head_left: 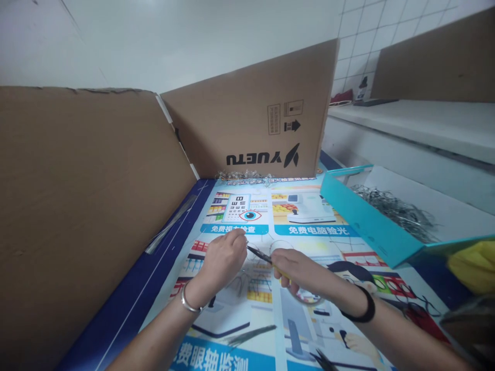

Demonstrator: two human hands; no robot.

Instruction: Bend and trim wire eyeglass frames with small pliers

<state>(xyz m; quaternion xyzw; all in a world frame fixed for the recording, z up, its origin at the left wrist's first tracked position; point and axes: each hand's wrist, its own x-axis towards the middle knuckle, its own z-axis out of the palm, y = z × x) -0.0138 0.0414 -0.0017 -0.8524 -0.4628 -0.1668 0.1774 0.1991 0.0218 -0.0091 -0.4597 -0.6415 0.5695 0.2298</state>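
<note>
A: R hand (pixel 284 265)?
B: Clamped on the pliers (pixel 260 254), ctr of frame, tips pointing left, right by the L hand (pixel 226 255).
A: & L?
B: Fingers curled together; can't tell what, if anything, they pinch.
A: Around them?
B: Printed sheet (pixel 297 211) underneath; thin strands (pixel 253 335), btm ctr; blue box (pixel 365 224) w/ tangled wire (pixel 394 208), mid-right; cardboard (pixel 247 123), upper ctr.

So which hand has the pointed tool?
The right hand, the one with the black wristband: it grips the tool. The left hand, curled near the tool's tip, wears a silver bangle.
</note>
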